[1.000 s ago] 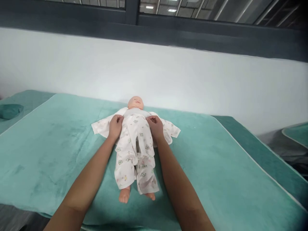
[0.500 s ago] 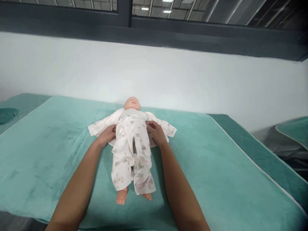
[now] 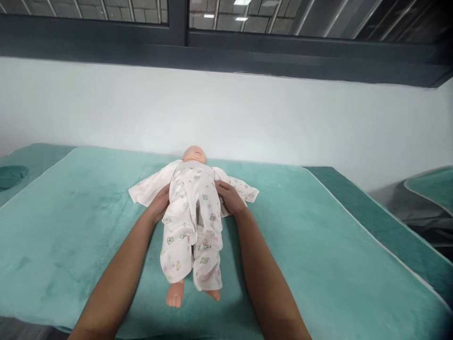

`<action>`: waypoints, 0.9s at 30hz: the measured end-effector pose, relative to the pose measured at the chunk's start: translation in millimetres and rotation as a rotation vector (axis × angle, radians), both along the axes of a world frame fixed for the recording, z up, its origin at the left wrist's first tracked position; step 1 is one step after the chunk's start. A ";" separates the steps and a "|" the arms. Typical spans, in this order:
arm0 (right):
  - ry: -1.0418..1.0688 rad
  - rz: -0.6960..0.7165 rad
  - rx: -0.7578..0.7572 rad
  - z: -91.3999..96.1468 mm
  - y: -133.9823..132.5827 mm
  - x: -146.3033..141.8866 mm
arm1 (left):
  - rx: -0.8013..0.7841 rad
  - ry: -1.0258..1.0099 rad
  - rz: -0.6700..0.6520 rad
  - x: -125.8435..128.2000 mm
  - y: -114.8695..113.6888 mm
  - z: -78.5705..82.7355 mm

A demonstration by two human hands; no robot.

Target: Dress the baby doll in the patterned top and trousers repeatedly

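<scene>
A baby doll (image 3: 194, 154) lies on its back, head by the wall and feet towards me. It wears a white printed long-sleeved top (image 3: 155, 182), its sleeves spread to both sides, and white printed trousers (image 3: 207, 212) pulled high over its middle. My left hand (image 3: 159, 204) is closed at the left side of the trousers, its fingertips tucked out of sight behind the cloth. On the other side my right hand (image 3: 230, 197) grips the trouser edge near the waist, fingers partly hidden. Both bare feet (image 3: 175, 293) stick out below the trouser legs.
A green padded cover (image 3: 300, 245) with pale piping lies under the doll. Behind it rises a white wall (image 3: 247, 118) below a dark window frame (image 3: 226, 52). Another green-topped surface (image 3: 433, 186) stands at the far right.
Both hands have worked further in against the trousers' sides, the left fingers now hidden. The doll's legs and feet have shifted slightly left and nearer me. The view has tilted a little.
</scene>
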State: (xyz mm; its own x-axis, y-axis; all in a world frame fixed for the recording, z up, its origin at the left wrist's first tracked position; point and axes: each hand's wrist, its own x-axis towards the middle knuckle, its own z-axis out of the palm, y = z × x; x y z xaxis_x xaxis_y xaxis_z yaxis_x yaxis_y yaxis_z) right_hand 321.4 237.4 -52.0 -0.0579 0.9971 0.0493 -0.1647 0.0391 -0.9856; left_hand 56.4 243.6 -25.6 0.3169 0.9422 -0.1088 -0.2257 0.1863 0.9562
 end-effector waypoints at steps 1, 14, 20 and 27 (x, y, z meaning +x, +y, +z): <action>0.008 0.019 0.013 -0.3 0.0 0.1 | 0.035 0.049 0.029 -0.9 -0.5 2.6; -0.067 0.074 0.015 6.8 -6.5 -6.4 | 0.281 0.254 0.049 -6.2 -0.4 5.7; -0.125 0.001 0.064 7.9 -8.2 -12.2 | 0.221 0.194 0.096 1.5 -2.6 7.2; -0.298 -0.374 0.082 0.0 -1.6 -25.4 | 0.157 0.159 0.184 18.8 -3.8 7.4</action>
State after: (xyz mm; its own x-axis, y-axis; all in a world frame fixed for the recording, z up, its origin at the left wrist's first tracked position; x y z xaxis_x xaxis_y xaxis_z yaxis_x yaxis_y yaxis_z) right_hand 296.0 235.8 -52.0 0.2799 0.9459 0.1639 0.1645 0.1210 -0.9789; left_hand 75.1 239.8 -18.2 0.1297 0.9915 0.0087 -0.0865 0.0026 0.9962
